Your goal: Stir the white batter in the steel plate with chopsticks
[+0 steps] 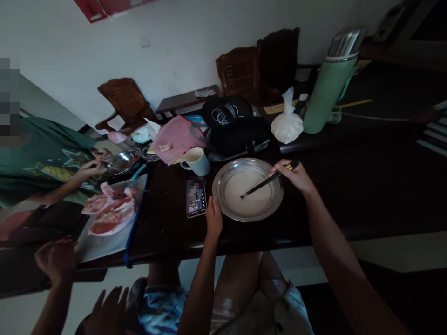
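A round metal bowl [218,184] with a pale, milky mixture [240,181] in it stands on the dark table in front of me. My left hand [213,216] grips the bowl's near left rim. From the right, my right hand [292,174] is closed around black chopsticks [263,181], whose tips dip into the mixture near the middle. Just left of my left hand lies a phone [196,197] with its screen lit. Behind the phone is a light mug [196,161].
Raw meat [113,214] lies on a board at the left, where a person in a green shirt [52,158] handles a metal bowl [125,160]. Another person's hand [57,260] is nearby. Behind my bowl stand a black bag [237,132], a knotted plastic bag of white powder [287,123] and a green thermos [326,88].
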